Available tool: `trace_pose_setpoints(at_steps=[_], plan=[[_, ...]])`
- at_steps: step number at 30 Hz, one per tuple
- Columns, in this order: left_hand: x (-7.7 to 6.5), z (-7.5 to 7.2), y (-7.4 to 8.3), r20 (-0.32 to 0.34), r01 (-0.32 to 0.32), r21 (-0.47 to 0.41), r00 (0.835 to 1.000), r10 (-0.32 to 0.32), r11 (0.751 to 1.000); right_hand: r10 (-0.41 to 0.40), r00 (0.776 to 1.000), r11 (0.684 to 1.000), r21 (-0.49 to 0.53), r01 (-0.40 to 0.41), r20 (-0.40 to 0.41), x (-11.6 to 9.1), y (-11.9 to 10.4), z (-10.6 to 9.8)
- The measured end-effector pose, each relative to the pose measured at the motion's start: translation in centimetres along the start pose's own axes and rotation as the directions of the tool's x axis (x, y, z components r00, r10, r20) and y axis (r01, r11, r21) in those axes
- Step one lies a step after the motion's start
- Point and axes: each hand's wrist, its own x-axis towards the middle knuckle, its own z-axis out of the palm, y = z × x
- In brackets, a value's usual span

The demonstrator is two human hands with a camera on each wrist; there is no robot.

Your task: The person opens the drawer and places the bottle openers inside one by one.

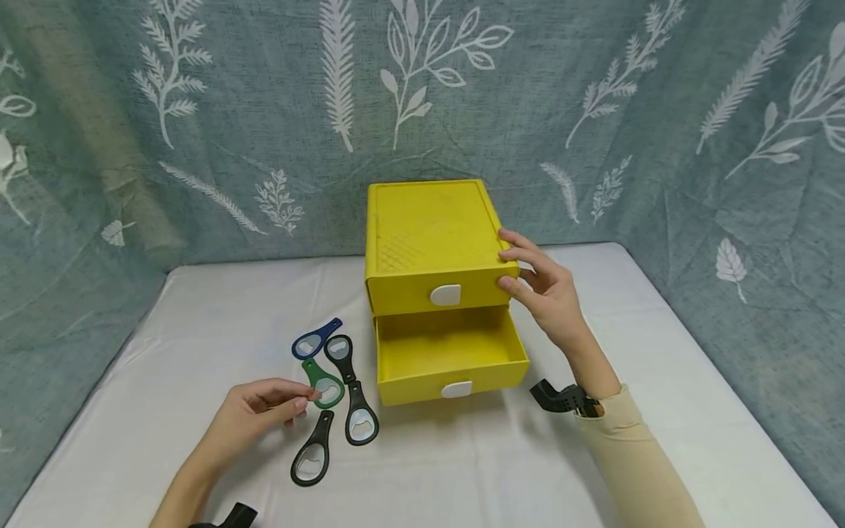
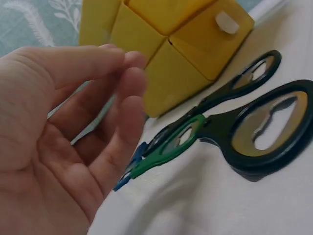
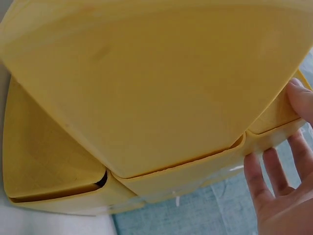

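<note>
cabinet (image 1: 429, 227) of smooth yellow plastic, by its look, stands toward the far edge of the cloth-covered counter (image 1: 475, 477), lower drawer (image 1: 422, 389) open. the right hand (image 1: 551, 297) grips its front right edge, thumb at the front, seemingly to steady it. the left hand (image 1: 264, 411) appears to hold nothing, fingers loosely bent beside the green opener (image 1: 331, 389), left of the drawer; i cannot tell whether they touch. close about it lie a blue opener (image 1: 307, 346) and three black openers (image 1: 361, 424), probably clustered for easy reach. each has a tapering handle and a rounded, coloured rim around a shiny, metallic-looking plate.
</note>
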Motion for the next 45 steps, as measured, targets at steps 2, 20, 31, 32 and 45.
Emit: trace_pose_setpoints(at_steps=[2, 20, 31, 32, 45], plan=[[-0.1, 0.2, -0.2, 0.047, 0.016, 0.016, 0.999, -0.016, 1.0, -0.004, 1.0, 1.0, 0.01, 0.004, 0.006, 0.0, 0.0, 0.1], [0.0, 0.9, -1.1, 0.239, 0.114, 0.088, 0.962, -0.132, 0.99, 0.024, 1.0, 0.999, 0.043, -0.024, 0.01, 0.2, 0.3, 0.2], [0.0, 0.8, -0.8, 0.186, 0.128, 0.219, 0.968, -0.17, 0.967, 0.025, 1.0, 0.996, 0.089, -0.025, -0.007, -0.2, 0.4, 0.0], [0.0, 0.8, -0.7, 0.168, 0.13, 0.239, 0.971, -0.173, 0.962, 0.025, 1.0, 0.995, 0.097, -0.024, -0.008, -0.2, 0.5, 0.0], [-0.3, 0.2, -0.9, 0.123, 0.101, 0.262, 0.983, -0.137, 0.96, 0.008, 1.0, 0.992, 0.129, -0.008, -0.005, -0.2, 0.8, 0.0]])
